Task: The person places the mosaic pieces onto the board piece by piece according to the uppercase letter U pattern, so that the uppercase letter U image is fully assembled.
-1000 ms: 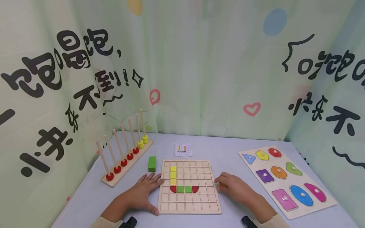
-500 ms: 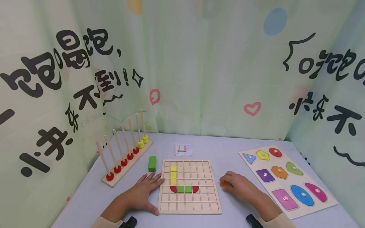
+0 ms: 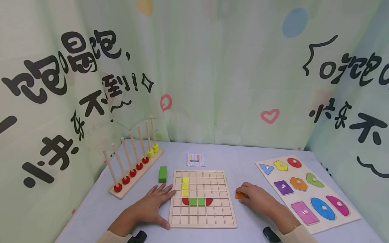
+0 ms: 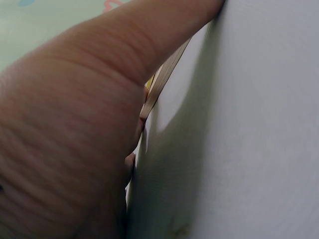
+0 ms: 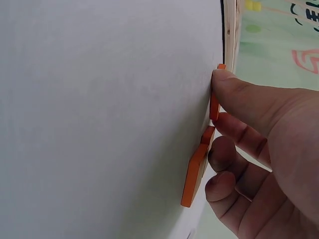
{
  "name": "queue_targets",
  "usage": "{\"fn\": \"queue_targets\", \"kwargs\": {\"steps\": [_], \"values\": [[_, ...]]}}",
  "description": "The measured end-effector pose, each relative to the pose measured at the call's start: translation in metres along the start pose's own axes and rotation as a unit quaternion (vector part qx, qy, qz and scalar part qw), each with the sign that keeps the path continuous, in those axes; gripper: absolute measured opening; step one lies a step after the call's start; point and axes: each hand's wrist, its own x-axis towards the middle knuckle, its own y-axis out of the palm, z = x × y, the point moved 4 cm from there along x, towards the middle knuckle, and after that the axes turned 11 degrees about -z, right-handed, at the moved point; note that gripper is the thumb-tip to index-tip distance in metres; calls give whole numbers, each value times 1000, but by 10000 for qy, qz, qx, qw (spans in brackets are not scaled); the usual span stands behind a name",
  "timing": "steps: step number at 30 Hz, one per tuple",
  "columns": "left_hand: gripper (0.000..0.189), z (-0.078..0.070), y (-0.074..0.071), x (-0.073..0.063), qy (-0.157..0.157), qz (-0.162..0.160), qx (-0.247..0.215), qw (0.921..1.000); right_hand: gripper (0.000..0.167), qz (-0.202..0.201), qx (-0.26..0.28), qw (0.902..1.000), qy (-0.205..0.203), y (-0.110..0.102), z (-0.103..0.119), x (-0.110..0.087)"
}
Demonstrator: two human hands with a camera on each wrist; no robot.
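Beaded peg rack (image 3: 133, 172), shape puzzle (image 3: 304, 195).

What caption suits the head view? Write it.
Left hand at the board's edge, right hand pinching an orange piece.

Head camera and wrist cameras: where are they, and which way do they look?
Head: up on the head, facing forward and down at the board; left hand and right hand show.
Left wrist: on it, facing the left hand and table; only that hand shows.
Right wrist: on it, facing the orange pieces; only the right hand shows.
Head and right wrist share: right hand, an orange piece.
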Motion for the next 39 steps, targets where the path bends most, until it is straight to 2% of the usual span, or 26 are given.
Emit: {"fn": "queue_targets", "kwargs": {"steps": [11, 20, 29, 39], "values": [[120, 1, 1, 1, -29, 4, 28, 10000, 27, 78, -47, 9999, -87, -1, 3, 2], [120, 0, 0, 0, -55, 1, -4, 10000, 30, -42, 29, 10000, -56, 2, 8, 4], [120, 0, 0, 0, -54, -8, 5, 10000, 27, -184, 221, 9989, -368, 2, 16, 6], [119, 0, 0, 0, -13, -43, -24, 10000, 29, -214, 320, 9988, -290, 5, 24, 12]]}}
